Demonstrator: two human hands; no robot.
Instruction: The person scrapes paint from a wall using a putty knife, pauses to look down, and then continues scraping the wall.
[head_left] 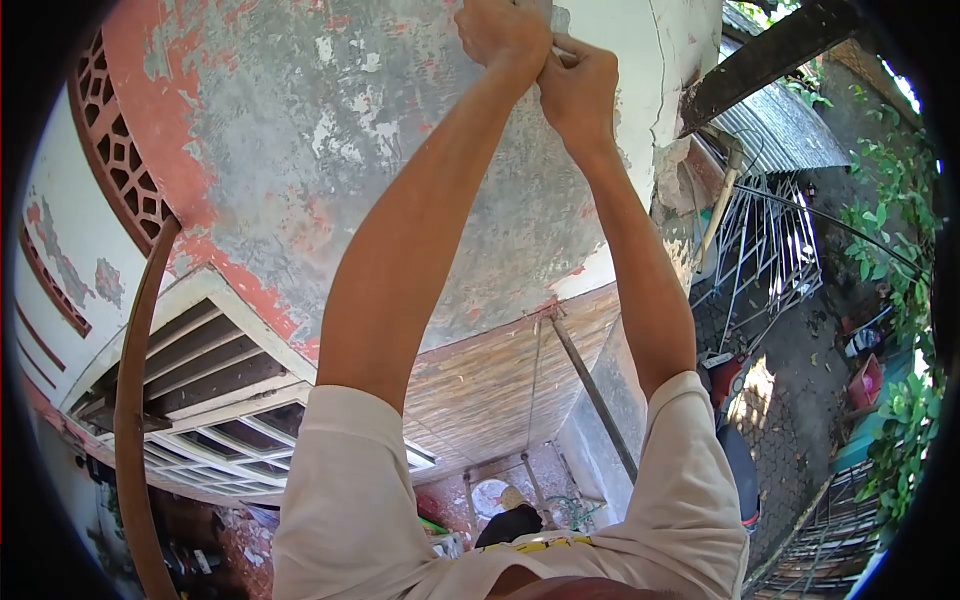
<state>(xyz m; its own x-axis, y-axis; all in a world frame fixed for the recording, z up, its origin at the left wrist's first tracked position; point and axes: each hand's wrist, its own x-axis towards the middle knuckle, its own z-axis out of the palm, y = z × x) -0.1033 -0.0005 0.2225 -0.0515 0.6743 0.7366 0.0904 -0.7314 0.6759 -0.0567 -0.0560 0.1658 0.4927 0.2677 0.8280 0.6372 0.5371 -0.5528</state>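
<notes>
Both my arms reach up to a wall with peeling red and white paint and bare grey patches. My left hand is closed at the top edge of the view, fingers partly cut off by the frame. Just below and to its right, my right hand is closed, thumb and finger pinched. Between the hands shows a small flat grey piece, which looks like a scraper blade, lying against the wall. Both hands seem to grip this scraper; its handle is mostly hidden by the fingers.
A curved wooden pole rises at left, beside a white louvred window and a patterned vent. A dark beam juts out at upper right. Far below lie metal rods, a motorbike and a person in a hat.
</notes>
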